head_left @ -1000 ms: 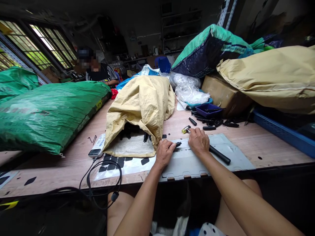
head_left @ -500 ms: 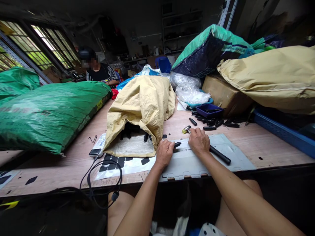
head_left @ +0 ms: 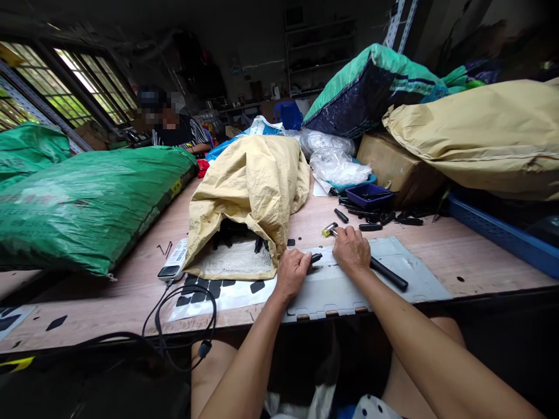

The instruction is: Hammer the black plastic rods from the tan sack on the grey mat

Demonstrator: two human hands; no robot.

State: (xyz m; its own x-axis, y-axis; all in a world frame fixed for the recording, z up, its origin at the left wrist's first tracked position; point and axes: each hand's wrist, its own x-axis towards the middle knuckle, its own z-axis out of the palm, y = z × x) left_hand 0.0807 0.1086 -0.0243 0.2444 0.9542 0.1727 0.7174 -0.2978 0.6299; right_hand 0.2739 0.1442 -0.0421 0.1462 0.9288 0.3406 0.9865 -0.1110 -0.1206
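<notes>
Gripping hammer [head_left: 389, 273] in right hand [head_left: 351, 250], with tray [head_left: 371, 203] at one o'clock; clamping black piece [head_left: 316, 258] in left hand [head_left: 292, 272] (partly visible), with sack [head_left: 255, 180] at eleven.

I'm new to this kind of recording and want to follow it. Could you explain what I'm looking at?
There is no machine here: these are a person's two bare hands, seen by a camera worn on that person's head, looking forward and down. The left hand holds a small black part, mostly hidden by the fingers, over a grey sheet. The right hand grips a hammer with a yellowish tip and black handle. On the table lie an open tan sack with black pieces inside, a big green sack, and loose black pieces near a purple tray. Another person sits farther back.
</notes>
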